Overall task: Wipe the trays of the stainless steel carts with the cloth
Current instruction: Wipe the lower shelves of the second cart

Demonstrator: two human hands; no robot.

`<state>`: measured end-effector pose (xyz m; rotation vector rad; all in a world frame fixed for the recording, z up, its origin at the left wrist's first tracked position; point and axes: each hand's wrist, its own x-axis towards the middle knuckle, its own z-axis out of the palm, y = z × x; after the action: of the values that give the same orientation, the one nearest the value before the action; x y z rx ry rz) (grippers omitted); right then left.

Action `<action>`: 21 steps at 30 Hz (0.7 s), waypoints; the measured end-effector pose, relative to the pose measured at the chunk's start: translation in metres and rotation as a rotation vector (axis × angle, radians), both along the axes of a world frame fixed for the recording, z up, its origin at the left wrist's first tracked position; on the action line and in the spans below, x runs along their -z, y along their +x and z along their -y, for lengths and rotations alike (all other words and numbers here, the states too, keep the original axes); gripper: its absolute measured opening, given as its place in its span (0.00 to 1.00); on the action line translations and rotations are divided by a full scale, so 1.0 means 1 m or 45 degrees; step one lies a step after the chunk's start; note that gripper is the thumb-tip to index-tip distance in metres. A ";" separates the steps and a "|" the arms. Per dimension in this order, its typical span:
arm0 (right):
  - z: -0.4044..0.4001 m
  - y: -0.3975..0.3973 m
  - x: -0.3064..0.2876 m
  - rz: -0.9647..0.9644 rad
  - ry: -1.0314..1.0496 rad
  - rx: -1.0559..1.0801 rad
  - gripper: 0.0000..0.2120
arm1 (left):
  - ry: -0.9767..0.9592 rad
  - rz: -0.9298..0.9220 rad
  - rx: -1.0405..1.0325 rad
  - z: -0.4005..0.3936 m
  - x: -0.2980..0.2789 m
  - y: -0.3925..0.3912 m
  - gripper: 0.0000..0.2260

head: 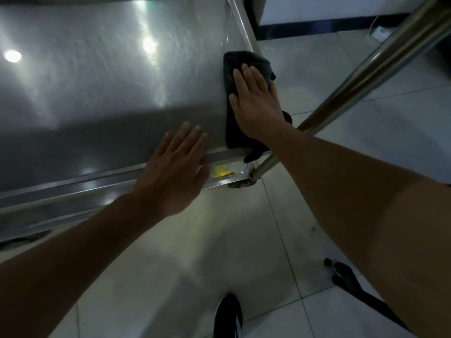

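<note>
The right hand point(256, 103) presses flat, fingers straight, on the dark grey folded cloth point(244, 67), which lies at the right-hand edge of the shiny stainless steel cart tray point(97, 81). The left hand point(173, 167), open and relaxed, rests on the tray's near rim, just left of the pressing hand. Judged progress: wipe swirls cover the surface beyond the pressing hand; the lower tray below remains apparently unwiped

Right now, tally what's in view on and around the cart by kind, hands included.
Hands: 2, left hand and right hand
Dark cloth: 1
Steel tray: 1
Cart handle bar: 1
Yellow bits below the rim: 1 patch
Total: 6
</note>
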<state>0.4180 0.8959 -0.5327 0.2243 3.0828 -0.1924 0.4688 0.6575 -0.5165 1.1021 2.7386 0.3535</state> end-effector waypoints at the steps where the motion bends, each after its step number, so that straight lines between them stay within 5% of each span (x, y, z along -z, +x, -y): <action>1: 0.001 0.008 0.000 0.008 -0.009 0.007 0.29 | -0.006 0.002 0.009 0.002 -0.001 0.004 0.31; 21: 0.126 0.087 -0.006 0.073 -0.033 0.116 0.27 | -0.023 0.057 -0.026 0.128 -0.012 0.035 0.30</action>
<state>0.5047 0.7701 -0.5272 0.3634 3.0134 -0.2249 0.5041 0.5299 -0.5048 1.0500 2.7104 0.3514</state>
